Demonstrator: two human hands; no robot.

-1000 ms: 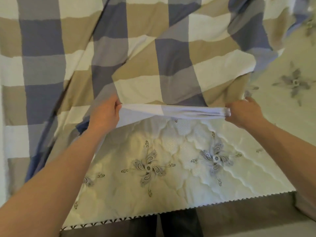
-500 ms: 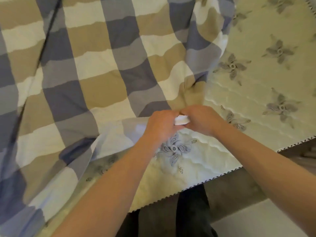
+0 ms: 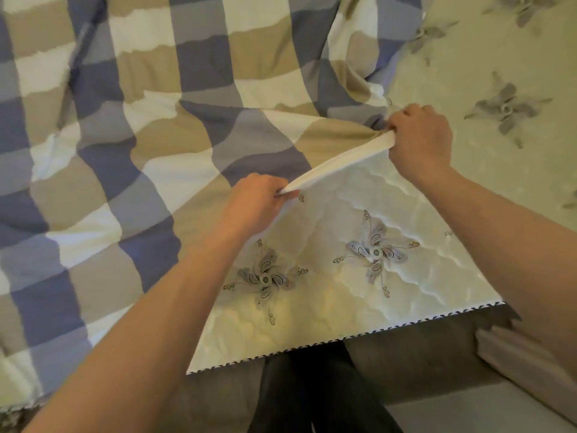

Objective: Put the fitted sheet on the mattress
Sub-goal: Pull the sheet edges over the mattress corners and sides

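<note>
The fitted sheet (image 3: 175, 126), checked in blue, tan and white, lies rumpled over the left and far part of the cream quilted mattress (image 3: 406, 270). Its white hem (image 3: 340, 164) is stretched taut in a slanting line between my two hands. My left hand (image 3: 253, 204) grips the lower end of the hem near the middle of the view. My right hand (image 3: 421, 139) grips the upper end, farther away and to the right. Both fists are closed on the cloth. The near right part of the mattress lies bare, with flower patterns showing.
The mattress edge (image 3: 343, 337), with dark-stitched trim, runs across the lower part of the view. Below it are my dark trouser legs (image 3: 312, 398), a grey floor and a wooden bed frame piece (image 3: 518, 364) at the right.
Half a second ago my hands were close together on the hem; they have since moved apart, the right hand away and to the right, pulling the hem taut.
</note>
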